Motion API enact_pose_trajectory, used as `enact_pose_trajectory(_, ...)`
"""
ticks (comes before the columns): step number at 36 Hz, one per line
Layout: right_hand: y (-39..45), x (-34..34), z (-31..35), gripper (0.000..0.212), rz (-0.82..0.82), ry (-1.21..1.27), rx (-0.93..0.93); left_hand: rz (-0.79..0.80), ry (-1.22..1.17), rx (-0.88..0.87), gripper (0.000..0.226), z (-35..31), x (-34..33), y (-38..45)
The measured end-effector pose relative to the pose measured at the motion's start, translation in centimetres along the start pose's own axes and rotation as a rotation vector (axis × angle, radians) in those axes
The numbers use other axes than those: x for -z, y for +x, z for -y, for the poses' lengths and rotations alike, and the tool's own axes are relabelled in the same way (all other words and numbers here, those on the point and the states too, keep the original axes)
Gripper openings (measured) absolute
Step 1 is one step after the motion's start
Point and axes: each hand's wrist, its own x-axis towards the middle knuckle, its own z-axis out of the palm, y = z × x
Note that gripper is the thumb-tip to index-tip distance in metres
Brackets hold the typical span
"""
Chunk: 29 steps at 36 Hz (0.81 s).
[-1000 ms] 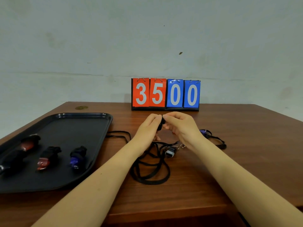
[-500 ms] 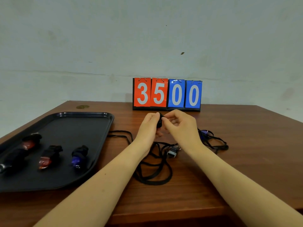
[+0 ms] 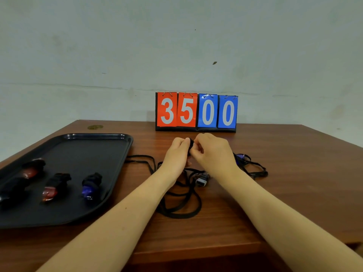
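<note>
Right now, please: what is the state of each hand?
Left hand: closed, pinching the black bundle.
Right hand: closed, pinching the same black bundle.

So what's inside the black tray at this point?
The tray holds a far red bundle, a near red bundle, a blue bundle and a dark bundle at the left edge. Black cord wrapped round each covers most of its body.

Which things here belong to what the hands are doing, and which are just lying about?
In hand: left hand, right hand, the small black bundle they pinch, the black cord looped below them.
Lying about: scoreboard, black tray, wrapped bundles on it, blue-tipped cord at right.
</note>
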Motion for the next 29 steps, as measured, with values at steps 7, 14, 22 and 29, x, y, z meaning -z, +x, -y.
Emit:
enact_pose_trajectory(7,-0.2,-0.3,-0.2,0.009,-0.17,-0.035,0.055,0.008,-0.047,-0.014,0.02,-0.2,0.2,0.0)
enact_pose_trajectory(14,-0.2,-0.3,-0.4,0.01,-0.101,0.084,-0.065,0.026,-0.106,0.038,0.021,-0.1,-0.1,-0.2)
enact_pose_trajectory(22,0.0,-0.2,-0.9,0.004,-0.114,0.322,-0.163,0.018,-0.027,-0.027,0.021,-0.5,0.1,-0.4)
enact_pose_trajectory(29,0.5,0.8,-0.7,0.009,0.037,0.947,-0.405,0.005,-0.109,-0.071,0.019,-1.0,0.4,-0.4)
